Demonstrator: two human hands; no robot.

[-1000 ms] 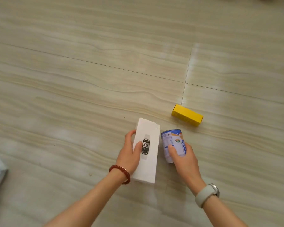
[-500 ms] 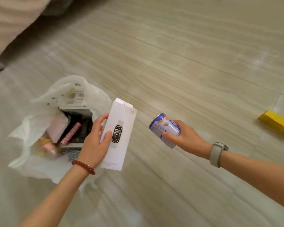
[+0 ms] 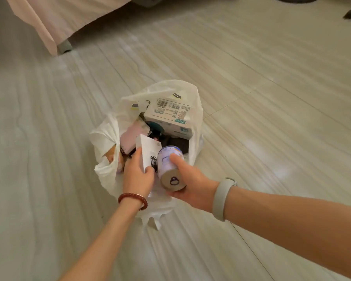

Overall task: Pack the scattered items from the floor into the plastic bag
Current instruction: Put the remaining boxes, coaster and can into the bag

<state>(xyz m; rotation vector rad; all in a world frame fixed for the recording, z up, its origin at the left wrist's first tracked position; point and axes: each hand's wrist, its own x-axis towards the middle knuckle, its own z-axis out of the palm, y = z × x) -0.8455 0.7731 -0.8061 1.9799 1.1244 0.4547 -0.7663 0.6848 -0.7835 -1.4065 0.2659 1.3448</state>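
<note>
Two items are now hovering over the plastic bag (image 3: 193, 110) instead of the floor: your left hand (image 3: 137, 177) is gripping the white box (image 3: 148, 150), your right hand (image 3: 193, 186) the can (image 3: 169, 169) (both ready to drop in).

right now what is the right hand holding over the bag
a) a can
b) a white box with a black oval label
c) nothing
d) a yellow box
a: the right hand grips the can on its side, its round end toward the camera, over the open plastic bag, while the left hand holds the white box.
</note>
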